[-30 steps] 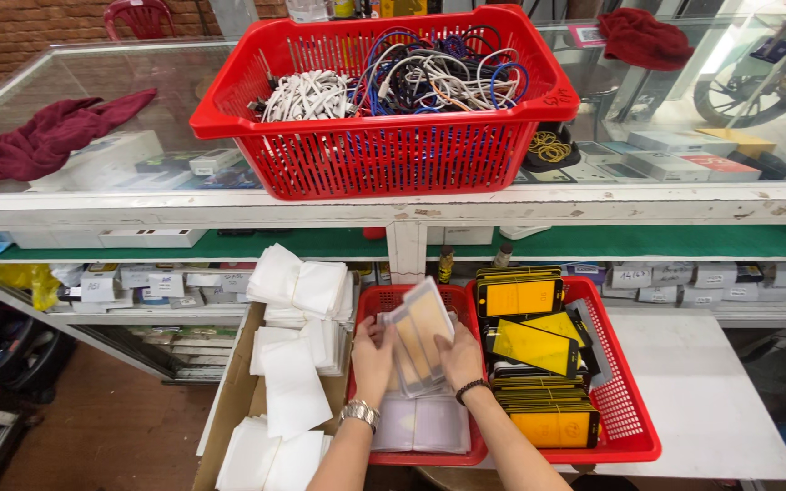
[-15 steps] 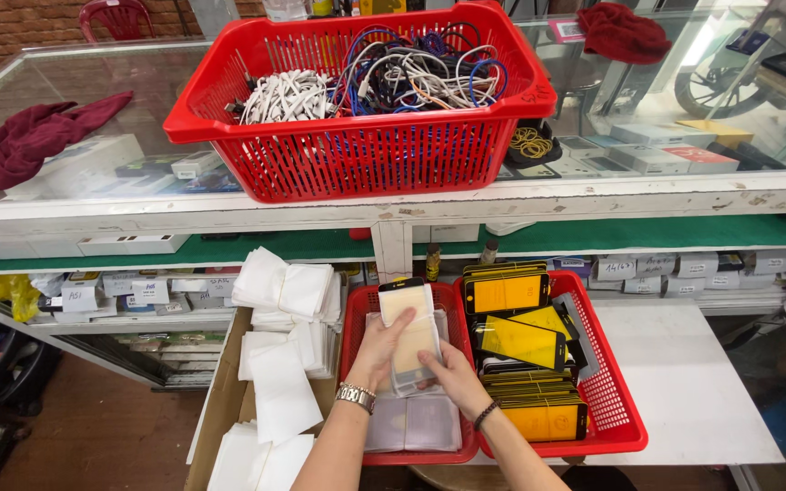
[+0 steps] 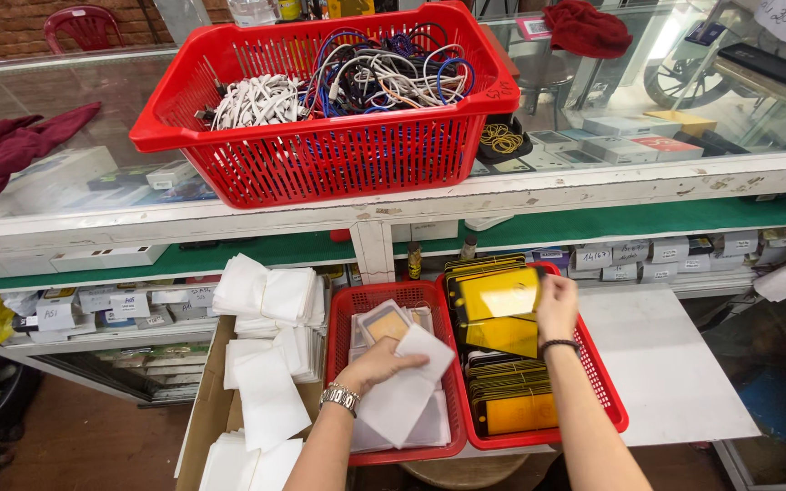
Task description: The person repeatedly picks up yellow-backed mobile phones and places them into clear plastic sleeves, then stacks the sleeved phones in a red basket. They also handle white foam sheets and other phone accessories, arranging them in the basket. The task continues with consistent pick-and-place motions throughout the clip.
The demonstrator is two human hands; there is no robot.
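Observation:
My left hand (image 3: 377,365) rests on a white sleeve (image 3: 404,393) that lies tilted over the pile in the left red tray (image 3: 338,338). A clear pouch with a tan card (image 3: 384,324) lies just beyond its fingers. My right hand (image 3: 557,305) reaches into the right red tray (image 3: 613,400) and pinches the edge of a yellow and black packet (image 3: 499,295) on top of a stack. More yellow packets (image 3: 516,411) fill that tray in front of it.
A big red basket (image 3: 338,159) full of coiled cables (image 3: 384,77) stands on the glass counter (image 3: 648,177) above. White sleeves (image 3: 266,400) are piled in a cardboard box (image 3: 200,427) at left. A white board (image 3: 661,364) lies at right. Maroon cloths (image 3: 11,150) lie on the glass.
Both hands held one pouch over the left tray before. Now my left hand has laid it down, and my right hand has moved right onto the yellow packet.

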